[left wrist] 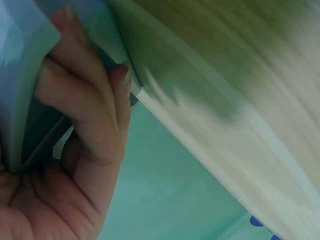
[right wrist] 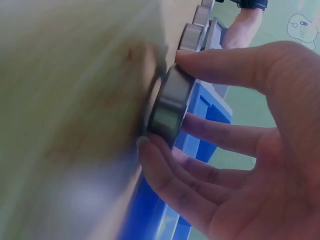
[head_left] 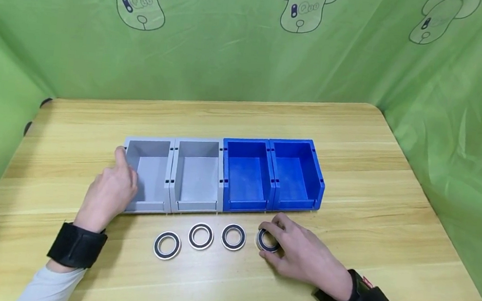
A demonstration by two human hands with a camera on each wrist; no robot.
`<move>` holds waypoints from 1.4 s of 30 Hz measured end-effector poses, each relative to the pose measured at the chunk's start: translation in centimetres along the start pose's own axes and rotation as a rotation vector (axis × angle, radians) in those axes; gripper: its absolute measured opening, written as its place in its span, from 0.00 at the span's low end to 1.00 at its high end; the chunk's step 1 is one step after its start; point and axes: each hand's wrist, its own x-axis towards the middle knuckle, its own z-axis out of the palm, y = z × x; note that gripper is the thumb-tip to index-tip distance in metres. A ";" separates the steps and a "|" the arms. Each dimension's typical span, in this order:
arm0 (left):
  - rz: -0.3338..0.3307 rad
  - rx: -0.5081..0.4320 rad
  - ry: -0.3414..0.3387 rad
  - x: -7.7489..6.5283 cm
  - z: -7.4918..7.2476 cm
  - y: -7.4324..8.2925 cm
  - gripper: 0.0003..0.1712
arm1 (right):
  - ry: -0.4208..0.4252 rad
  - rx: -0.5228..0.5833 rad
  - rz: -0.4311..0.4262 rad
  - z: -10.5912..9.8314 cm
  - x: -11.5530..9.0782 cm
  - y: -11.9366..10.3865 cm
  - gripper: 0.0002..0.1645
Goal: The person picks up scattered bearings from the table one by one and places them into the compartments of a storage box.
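Note:
My left hand [head_left: 112, 190] grips the left wall of the leftmost grey bin [head_left: 148, 206]. In the left wrist view its fingers [left wrist: 87, 97] are curled about the bin's side; the thumb is mostly hidden there. On the right, my right hand [head_left: 306, 253] holds the rightmost ball bearing [head_left: 263, 240] by its rim, thumb on one side and fingers on the other. The right wrist view shows this bearing [right wrist: 171, 105] edge-on, close to the table. To its left lie three more bearings: one [head_left: 234, 226], another [head_left: 201, 226] and the leftmost [head_left: 168, 234].
A second grey bin [head_left: 198, 207] and two blue bins, one [head_left: 247, 204] beside the other [head_left: 297, 205], continue the row behind the bearings. All stand on a wooden table [head_left: 217, 290]. Green cloth [head_left: 215, 59] hangs behind the table and along its sides.

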 end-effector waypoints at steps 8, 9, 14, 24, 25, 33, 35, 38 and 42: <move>0.005 0.009 0.011 0.1 0.0 0.0 0.27 | 0.014 0.003 0.006 -1.4 -0.1 0.2 0.29; 0.007 0.009 0.013 0.1 0.0 0.0 0.26 | 0.020 0.005 0.007 -1.5 -0.1 0.2 0.29; 0.002 0.006 0.007 0.1 0.0 0.0 0.26 | 0.058 -0.014 -0.012 -2.2 0.1 0.5 0.31; 0.000 0.010 0.021 0.1 0.1 -0.1 0.27 | 0.174 -0.067 -0.038 -3.8 0.3 1.1 0.30; 0.004 0.013 0.024 0.2 0.1 -0.1 0.27 | 0.184 -0.063 -0.036 -4.0 0.3 1.1 0.30; 0.026 0.019 0.051 0.2 0.0 0.1 0.26 | 0.214 -0.083 -0.020 -6.0 0.5 1.8 0.30; 0.025 0.015 0.053 0.2 0.0 0.1 0.25 | 0.219 -0.090 -0.012 -6.4 0.6 1.9 0.31; 0.025 0.014 0.062 0.2 0.0 0.2 0.25 | 0.222 -0.081 0.005 -7.0 0.8 2.2 0.31; 0.030 0.019 0.077 0.1 0.1 0.2 0.24 | 0.243 -0.083 0.010 -7.4 1.3 2.6 0.31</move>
